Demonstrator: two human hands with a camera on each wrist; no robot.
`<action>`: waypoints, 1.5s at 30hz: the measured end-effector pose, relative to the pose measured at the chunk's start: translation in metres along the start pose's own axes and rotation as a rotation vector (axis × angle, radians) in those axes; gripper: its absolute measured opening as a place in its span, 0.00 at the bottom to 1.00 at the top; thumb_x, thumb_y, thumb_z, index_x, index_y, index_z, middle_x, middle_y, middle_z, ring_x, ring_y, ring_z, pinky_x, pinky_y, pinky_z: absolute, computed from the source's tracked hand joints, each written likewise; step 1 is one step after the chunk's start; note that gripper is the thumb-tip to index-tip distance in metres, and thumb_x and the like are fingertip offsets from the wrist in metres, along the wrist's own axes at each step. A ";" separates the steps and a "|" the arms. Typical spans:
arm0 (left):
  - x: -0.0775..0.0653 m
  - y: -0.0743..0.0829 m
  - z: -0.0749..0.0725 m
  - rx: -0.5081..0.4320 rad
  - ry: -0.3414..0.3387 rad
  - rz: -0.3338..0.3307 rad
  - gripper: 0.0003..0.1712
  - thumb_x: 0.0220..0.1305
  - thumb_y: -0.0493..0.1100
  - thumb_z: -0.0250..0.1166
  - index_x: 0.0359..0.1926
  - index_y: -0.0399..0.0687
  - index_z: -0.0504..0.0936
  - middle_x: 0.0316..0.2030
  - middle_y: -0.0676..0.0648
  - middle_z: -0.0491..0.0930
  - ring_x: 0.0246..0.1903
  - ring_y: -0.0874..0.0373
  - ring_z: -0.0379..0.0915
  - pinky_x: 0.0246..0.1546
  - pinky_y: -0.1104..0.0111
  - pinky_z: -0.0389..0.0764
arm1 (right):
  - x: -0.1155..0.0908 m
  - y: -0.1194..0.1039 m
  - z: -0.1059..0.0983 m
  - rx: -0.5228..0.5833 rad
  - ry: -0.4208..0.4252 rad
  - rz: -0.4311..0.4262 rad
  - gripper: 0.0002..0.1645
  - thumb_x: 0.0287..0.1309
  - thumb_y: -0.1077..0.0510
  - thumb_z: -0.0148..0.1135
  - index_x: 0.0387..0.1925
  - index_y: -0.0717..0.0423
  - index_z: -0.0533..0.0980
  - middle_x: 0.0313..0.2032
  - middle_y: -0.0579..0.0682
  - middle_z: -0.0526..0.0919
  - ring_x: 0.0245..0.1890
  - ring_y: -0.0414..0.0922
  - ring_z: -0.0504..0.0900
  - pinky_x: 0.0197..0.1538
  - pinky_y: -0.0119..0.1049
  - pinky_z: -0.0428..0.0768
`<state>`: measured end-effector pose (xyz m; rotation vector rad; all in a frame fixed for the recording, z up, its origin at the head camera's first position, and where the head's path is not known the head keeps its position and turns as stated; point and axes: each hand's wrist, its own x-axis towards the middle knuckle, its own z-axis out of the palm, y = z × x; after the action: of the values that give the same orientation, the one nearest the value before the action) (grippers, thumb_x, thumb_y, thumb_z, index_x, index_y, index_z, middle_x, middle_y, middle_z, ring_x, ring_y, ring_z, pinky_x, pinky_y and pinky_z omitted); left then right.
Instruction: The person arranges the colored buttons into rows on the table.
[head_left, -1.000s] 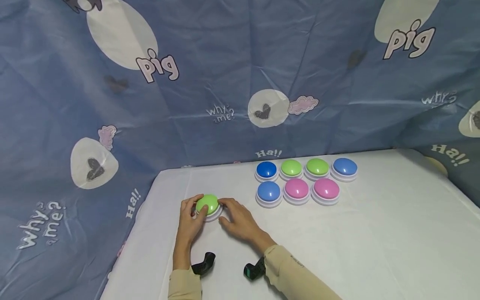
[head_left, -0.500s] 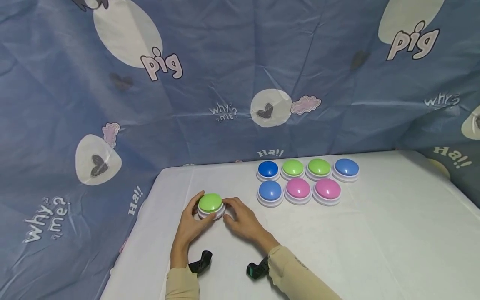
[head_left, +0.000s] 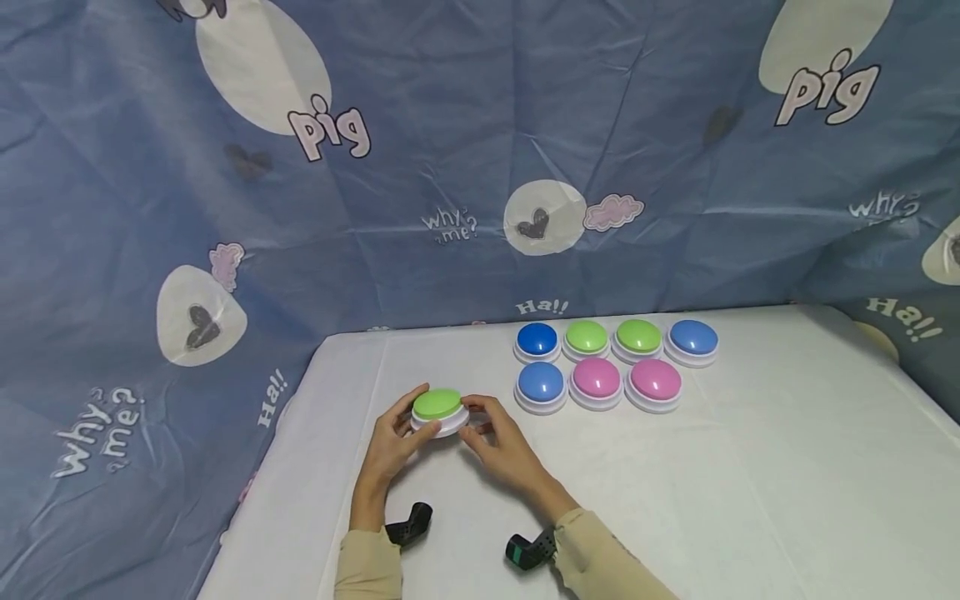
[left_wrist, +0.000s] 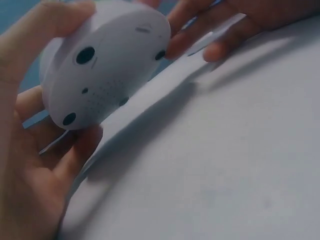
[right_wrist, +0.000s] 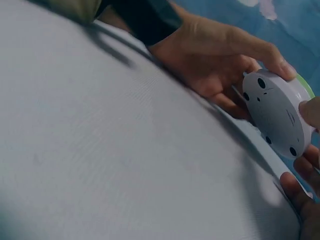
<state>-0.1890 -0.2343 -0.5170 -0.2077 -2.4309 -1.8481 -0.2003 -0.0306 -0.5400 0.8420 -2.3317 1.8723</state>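
Note:
A domed push button (head_left: 437,403) with a green top and white round base is lifted off the white tablecloth and tilted. The left hand (head_left: 388,443) grips its left side, thumb on the near rim and fingers around the far side. From the right, the right hand (head_left: 508,446) holds the edge between thumb and index finger, its other fingers loosely bent below. Both wrist views show the white underside (left_wrist: 107,70) with dark round feet and a patch of small holes. In the right wrist view, the left thumb (right_wrist: 282,67) presses on the base's rim.
Several similar buttons stand in two rows at the back right: a dark blue one (head_left: 536,339), green ones (head_left: 638,335), lighter blue ones (head_left: 540,382) and pink ones (head_left: 596,377). Behind the table (head_left: 675,500) hangs a printed blue cloth (head_left: 420,275). Each wrist wears a black camera (head_left: 410,525).
The green button has risen off the table and moved right, its top tilting away. The left thumb has slid from the green dome to the white rim. The right hand has followed rightward.

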 end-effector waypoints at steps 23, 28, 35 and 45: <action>0.010 -0.018 0.017 -0.162 -0.161 0.049 0.35 0.52 0.34 0.69 0.63 0.43 0.70 0.64 0.38 0.67 0.58 0.65 0.69 0.55 0.75 0.75 | -0.009 0.004 -0.020 -0.043 0.042 0.041 0.36 0.57 0.46 0.64 0.64 0.54 0.66 0.54 0.48 0.74 0.50 0.42 0.74 0.48 0.37 0.80; 0.013 -0.015 0.028 -0.164 -0.182 0.053 0.36 0.52 0.35 0.70 0.63 0.45 0.70 0.64 0.41 0.68 0.58 0.62 0.70 0.54 0.73 0.76 | -0.011 -0.001 -0.036 -0.091 0.023 0.048 0.37 0.55 0.44 0.65 0.64 0.54 0.67 0.55 0.47 0.74 0.54 0.43 0.73 0.51 0.38 0.80; 0.016 -0.012 0.047 -0.178 -0.214 0.073 0.37 0.52 0.35 0.70 0.65 0.42 0.68 0.63 0.40 0.68 0.58 0.57 0.71 0.53 0.72 0.78 | -0.014 -0.010 -0.062 -0.177 -0.025 0.056 0.39 0.52 0.44 0.67 0.62 0.56 0.68 0.55 0.49 0.75 0.51 0.42 0.76 0.48 0.36 0.81; 0.018 0.027 0.085 -0.134 -0.140 0.133 0.40 0.51 0.33 0.70 0.66 0.40 0.66 0.61 0.40 0.69 0.60 0.59 0.66 0.58 0.72 0.74 | -0.012 -0.023 -0.108 -0.137 -0.062 0.049 0.40 0.51 0.48 0.70 0.63 0.55 0.67 0.60 0.52 0.72 0.57 0.48 0.74 0.58 0.45 0.77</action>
<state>-0.2013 -0.1438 -0.5116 -0.5114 -2.3141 -2.0001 -0.2127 0.0694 -0.4938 0.8468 -2.5053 1.7023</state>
